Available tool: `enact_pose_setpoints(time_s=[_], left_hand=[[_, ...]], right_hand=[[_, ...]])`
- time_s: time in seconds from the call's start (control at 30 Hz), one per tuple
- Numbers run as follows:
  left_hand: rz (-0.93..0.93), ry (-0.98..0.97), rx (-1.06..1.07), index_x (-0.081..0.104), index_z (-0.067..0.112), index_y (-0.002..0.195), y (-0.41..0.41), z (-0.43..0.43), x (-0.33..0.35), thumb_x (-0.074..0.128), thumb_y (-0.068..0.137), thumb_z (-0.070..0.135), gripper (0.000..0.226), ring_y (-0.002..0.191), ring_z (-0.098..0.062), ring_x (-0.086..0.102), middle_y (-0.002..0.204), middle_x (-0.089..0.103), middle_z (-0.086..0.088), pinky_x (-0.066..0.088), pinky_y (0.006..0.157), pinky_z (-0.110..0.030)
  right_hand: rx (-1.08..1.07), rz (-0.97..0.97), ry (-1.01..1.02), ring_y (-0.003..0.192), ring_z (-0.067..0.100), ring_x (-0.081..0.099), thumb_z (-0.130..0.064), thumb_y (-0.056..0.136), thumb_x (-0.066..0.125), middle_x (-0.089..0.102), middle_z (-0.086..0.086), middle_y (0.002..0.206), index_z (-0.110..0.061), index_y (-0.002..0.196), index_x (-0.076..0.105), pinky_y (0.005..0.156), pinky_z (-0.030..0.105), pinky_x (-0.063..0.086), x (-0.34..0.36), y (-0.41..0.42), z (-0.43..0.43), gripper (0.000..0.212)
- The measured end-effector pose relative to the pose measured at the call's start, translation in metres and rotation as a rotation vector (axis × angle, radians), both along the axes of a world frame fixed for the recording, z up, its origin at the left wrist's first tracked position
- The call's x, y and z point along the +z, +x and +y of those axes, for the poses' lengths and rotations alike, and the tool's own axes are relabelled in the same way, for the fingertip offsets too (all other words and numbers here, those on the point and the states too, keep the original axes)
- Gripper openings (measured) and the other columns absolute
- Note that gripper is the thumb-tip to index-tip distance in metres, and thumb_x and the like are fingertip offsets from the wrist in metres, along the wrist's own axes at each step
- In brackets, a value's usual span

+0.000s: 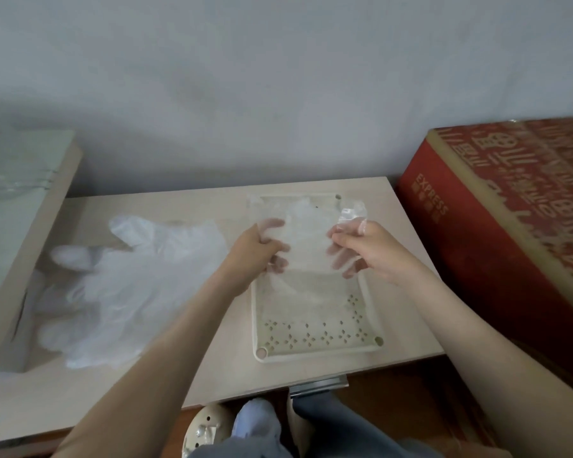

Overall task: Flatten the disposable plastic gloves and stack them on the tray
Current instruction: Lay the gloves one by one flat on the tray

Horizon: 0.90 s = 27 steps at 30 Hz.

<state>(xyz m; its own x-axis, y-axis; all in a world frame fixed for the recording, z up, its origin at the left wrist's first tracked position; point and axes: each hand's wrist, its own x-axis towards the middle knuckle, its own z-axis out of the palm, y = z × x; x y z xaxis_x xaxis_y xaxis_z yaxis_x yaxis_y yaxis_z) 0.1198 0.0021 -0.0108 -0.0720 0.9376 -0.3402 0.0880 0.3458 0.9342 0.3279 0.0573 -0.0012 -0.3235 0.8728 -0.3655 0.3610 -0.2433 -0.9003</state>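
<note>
1 glove is pinched by the curled fingers of the left hand and right hand. It is stretched between them above the far half of the tray, its long axis along the tray's length.

Both hands hold a clear glove stretched over the tray.
</note>
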Motion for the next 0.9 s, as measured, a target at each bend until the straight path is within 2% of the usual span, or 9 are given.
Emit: enact_pose_setpoints(time_s=[0.13, 0.23, 0.3, 0.4, 0.53, 0.6, 0.67, 0.77, 0.9], left_hand=[[0.178, 0.039, 0.029, 0.047, 0.018, 0.132, 0.006, 0.008, -0.009, 0.05, 0.095, 0.004, 0.04, 0.058, -0.013, 0.063, 0.093, 0.067, -0.01, 0.052, 0.056, -0.017], [0.354, 0.072, 0.025, 0.042, 0.016, 0.135, 0.009, 0.013, -0.016, 0.048, 0.096, 0.009, 0.04, 0.063, -0.013, 0.065, 0.093, 0.063, -0.011, 0.049, 0.058, -0.012], [0.526, 0.095, 0.021, 0.035, 0.014, 0.141, 0.012, 0.017, -0.021, 0.05, 0.095, 0.014, 0.048, 0.091, -0.023, 0.064, 0.116, 0.059, -0.012, 0.052, 0.082, -0.027], [0.707, 0.253, 0.087, 0.015, 0.004, 0.149, 0.021, 0.015, -0.028, 0.061, 0.09, 0.016, 0.076, 0.133, -0.031, 0.035, 0.148, 0.031, -0.016, 0.03, 0.111, -0.04], [1.013, 0.48, 0.129, 0.017, 0.0, 0.146, 0.028, 0.009, -0.034, 0.07, 0.077, 0.018, 0.089, 0.133, -0.046, 0.033, 0.148, 0.027, -0.029, 0.029, 0.108, -0.052], [1.093, 0.515, -0.001, 0.025, 0.002, 0.144, 0.035, 0.006, -0.034, 0.064, 0.079, 0.02, 0.078, 0.134, -0.044, 0.034, 0.15, 0.028, -0.026, 0.032, 0.107, -0.056], [1.122, 0.512, -0.168, 0.028, 0.008, 0.146, 0.041, 0.003, -0.033, 0.051, 0.089, 0.021, 0.063, 0.143, -0.035, 0.022, 0.156, 0.02, -0.018, 0.02, 0.114, -0.054], [1.217, 0.457, -0.457, 0.012, 0.015, 0.152, 0.044, -0.001, -0.042, 0.031, 0.102, 0.028, 0.055, 0.148, -0.021, -0.002, 0.161, -0.001, -0.006, -0.002, 0.118, -0.045], [1.309, 0.271, -0.75, -0.009, 0.02, 0.153, 0.04, -0.004, -0.061, 0.02, 0.103, 0.046, 0.063, 0.147, -0.02, -0.016, 0.16, -0.017, -0.005, -0.01, 0.118, -0.048]], right_hand=[[-0.026, -0.098, 0.016, 0.049, 0.022, 0.062, -0.015, 0.096, 0.058, 0.066, 0.01, 0.073, -0.006, 0.104, 0.061, 0.04, 0.027, 0.047, -0.011, 0.002, 0.0, 0.012], [-0.06, -0.214, 0.044, 0.05, 0.02, 0.063, -0.015, 0.092, 0.061, 0.067, 0.008, 0.069, -0.003, 0.097, 0.064, 0.048, 0.033, 0.051, -0.024, 0.003, 0.003, 0.014], [-0.066, -0.281, 0.075, 0.058, 0.025, 0.065, -0.017, 0.09, 0.063, 0.067, 0.009, 0.075, -0.006, 0.091, 0.065, 0.057, 0.041, 0.055, -0.032, 0.003, 0.003, 0.012], [-0.053, -0.36, 0.114, 0.059, 0.019, 0.064, -0.02, 0.09, 0.063, 0.067, 0.004, 0.072, -0.005, 0.088, 0.063, 0.065, 0.039, 0.057, -0.037, 0.001, 0.001, 0.015], [-0.09, -0.328, 0.078, 0.043, 0.018, 0.062, -0.017, 0.091, 0.062, 0.065, 0.003, 0.061, -0.005, 0.081, 0.056, 0.041, 0.023, 0.047, -0.04, -0.003, -0.006, 0.016], [-0.137, -0.251, 0.049, 0.041, 0.019, 0.061, -0.015, 0.092, 0.061, 0.064, 0.005, 0.058, -0.002, 0.086, 0.056, 0.038, 0.023, 0.046, -0.041, -0.006, -0.011, 0.015], [-0.178, -0.19, 0.035, 0.041, 0.021, 0.061, -0.013, 0.093, 0.059, 0.064, 0.008, 0.057, 0.001, 0.092, 0.057, 0.038, 0.024, 0.046, -0.041, -0.008, -0.015, 0.015], [-0.164, -0.249, 0.084, 0.047, 0.018, 0.063, -0.015, 0.092, 0.059, 0.066, 0.005, 0.057, 0.003, 0.091, 0.059, 0.044, 0.02, 0.047, -0.045, -0.01, -0.017, 0.017], [-0.105, -0.39, 0.181, 0.06, 0.012, 0.057, -0.022, 0.088, 0.06, 0.059, 0.003, 0.065, -0.004, 0.072, 0.055, 0.055, 0.023, 0.04, -0.047, -0.01, -0.016, 0.024]])
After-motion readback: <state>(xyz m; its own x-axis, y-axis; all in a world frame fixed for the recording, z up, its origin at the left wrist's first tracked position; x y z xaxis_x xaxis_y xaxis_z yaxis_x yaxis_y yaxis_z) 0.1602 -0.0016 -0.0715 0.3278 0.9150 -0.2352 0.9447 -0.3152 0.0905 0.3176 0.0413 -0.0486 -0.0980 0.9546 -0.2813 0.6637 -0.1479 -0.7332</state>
